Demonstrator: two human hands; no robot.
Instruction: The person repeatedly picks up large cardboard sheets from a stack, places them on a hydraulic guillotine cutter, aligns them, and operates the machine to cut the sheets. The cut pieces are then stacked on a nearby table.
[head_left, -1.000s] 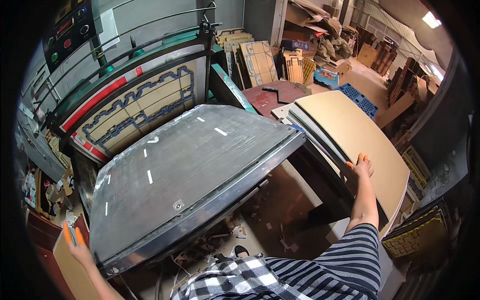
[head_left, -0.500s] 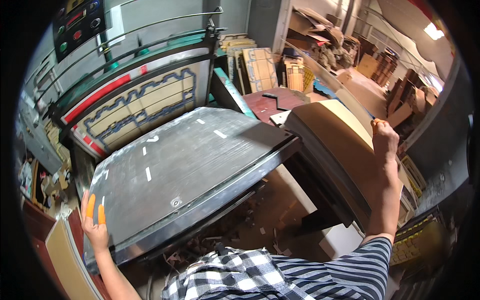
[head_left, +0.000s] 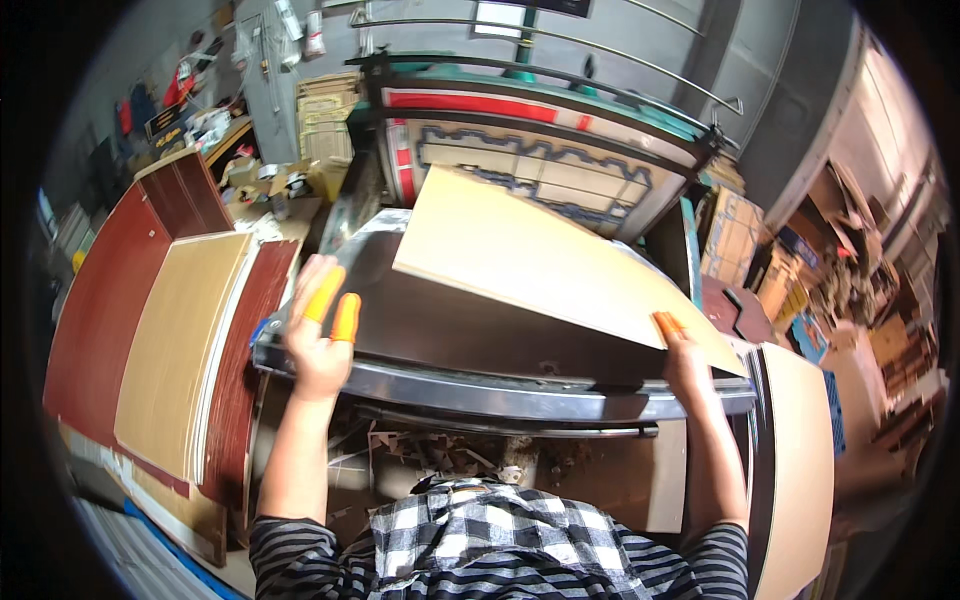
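Firmly, the right hand [head_left: 688,362] grips the near right corner of a pale cardboard sheet [head_left: 540,262] lying tilted over the dark metal press bed [head_left: 470,335], while the left hand [head_left: 318,345], its fingers open with orange fingertip covers, rests flat on the bed's near left edge.

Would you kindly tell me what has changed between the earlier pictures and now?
The right hand has taken a cardboard sheet from the stack on the right and swung it over the dark metal platen, which was bare before. The left hand has moved from beside the platen onto its near left edge. The platen lies open as before, and the stack of sheets on the left is now in view.
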